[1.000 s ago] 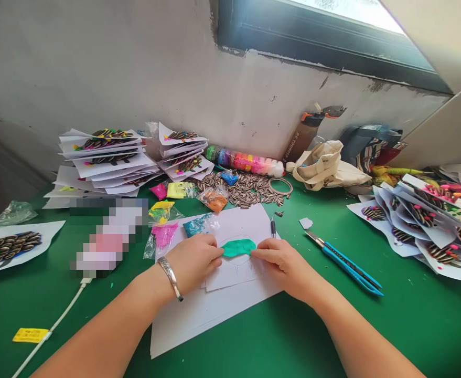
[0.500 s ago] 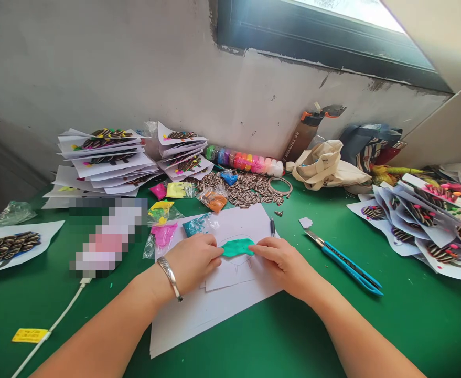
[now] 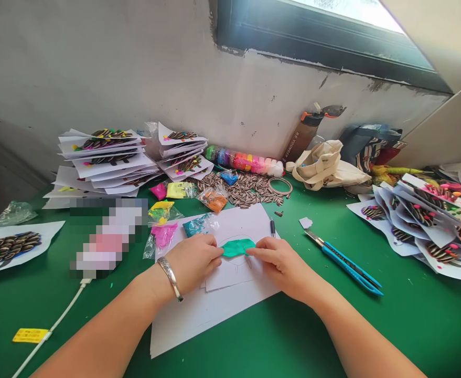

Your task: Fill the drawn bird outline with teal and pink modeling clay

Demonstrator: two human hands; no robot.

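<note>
Green clay (image 3: 237,247) | on paper (image 3: 238,223) | between left hand (image 3: 193,261), right hand (image 3: 281,264) | fingertips touching

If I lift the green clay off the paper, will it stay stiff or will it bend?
Probably floppy: the clay is a thin, flat strip, pressed at its ends by the left hand and right hand. Spread flat on the paper, it may stick a little. Being small and thin, it is likely light.

1. The brown drinking bottle (image 3: 301,137) leaning against the wall has pale lettering running down its side. It seems to read "BE YOUNGER"; the rest is too small to read.
2. The yellow sticker (image 3: 30,335) on the green surface (image 3: 411,325) carries fine print, which is illegible.
</note>
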